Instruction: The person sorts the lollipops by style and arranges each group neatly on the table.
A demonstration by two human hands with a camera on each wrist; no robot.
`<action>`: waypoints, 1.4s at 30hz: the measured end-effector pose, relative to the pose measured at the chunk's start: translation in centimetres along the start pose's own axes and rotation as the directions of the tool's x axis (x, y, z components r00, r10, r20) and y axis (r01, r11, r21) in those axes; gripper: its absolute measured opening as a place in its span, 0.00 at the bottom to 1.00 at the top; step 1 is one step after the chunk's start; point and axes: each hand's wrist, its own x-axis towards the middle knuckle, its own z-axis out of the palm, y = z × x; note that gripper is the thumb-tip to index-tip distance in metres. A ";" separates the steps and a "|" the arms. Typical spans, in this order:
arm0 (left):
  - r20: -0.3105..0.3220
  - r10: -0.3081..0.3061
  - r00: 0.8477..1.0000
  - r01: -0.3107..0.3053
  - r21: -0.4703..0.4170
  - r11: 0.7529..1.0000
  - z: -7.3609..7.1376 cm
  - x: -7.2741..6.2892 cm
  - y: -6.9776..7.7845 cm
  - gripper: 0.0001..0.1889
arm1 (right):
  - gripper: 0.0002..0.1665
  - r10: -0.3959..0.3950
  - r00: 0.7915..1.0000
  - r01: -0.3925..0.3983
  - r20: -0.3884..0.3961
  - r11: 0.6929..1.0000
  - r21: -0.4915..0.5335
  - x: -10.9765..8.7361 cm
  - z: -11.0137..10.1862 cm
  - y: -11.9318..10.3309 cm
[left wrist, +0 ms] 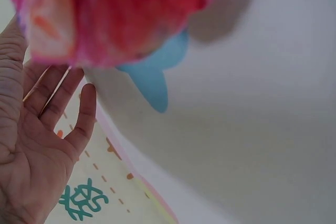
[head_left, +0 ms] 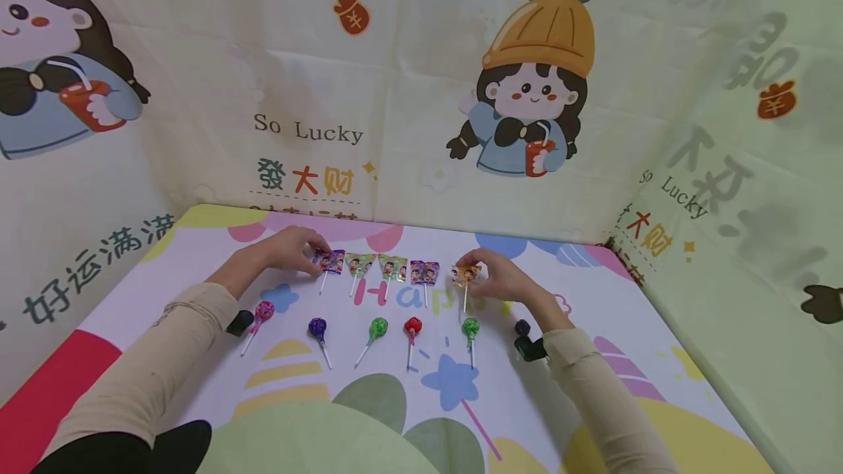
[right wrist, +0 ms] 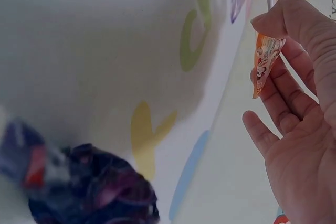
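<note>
"How far along was the layout?"
"Nearly done, I judged: five flat-wrapped lollipops formed a back row on the bench, with six round lollipops nearer."
"And left?"
"Letting go: the right hand pinched the orange-wrapped lollipop at the right end. The left hand met the leftmost purple-wrapped lollipop; gripping or merely touching, I couldn't tell."
</note>
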 end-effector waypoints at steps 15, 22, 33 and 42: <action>-0.002 0.001 1.000 -0.001 -0.004 1.000 0.1 0.1 -0.2 0.26 | 0.24 0.047 0.999 -0.046 0.019 0.999 -0.015 2.1 1.1 0.8; -0.004 0.001 1.000 -0.001 -0.006 1.000 0.1 0.2 -0.2 0.25 | 0.24 0.043 0.999 -0.042 0.031 0.998 -0.045 2.7 1.2 0.8; -0.013 0.008 1.000 -0.008 -0.003 1.000 0.2 0.1 -0.2 0.25 | 0.24 0.020 0.999 -0.017 0.040 0.997 -0.073 2.8 1.1 0.6; -0.011 0.005 1.000 -0.005 -0.007 1.000 0.2 0.0 0.0 0.25 | 0.23 0.072 0.996 -0.069 0.048 0.996 -0.057 2.5 1.3 0.4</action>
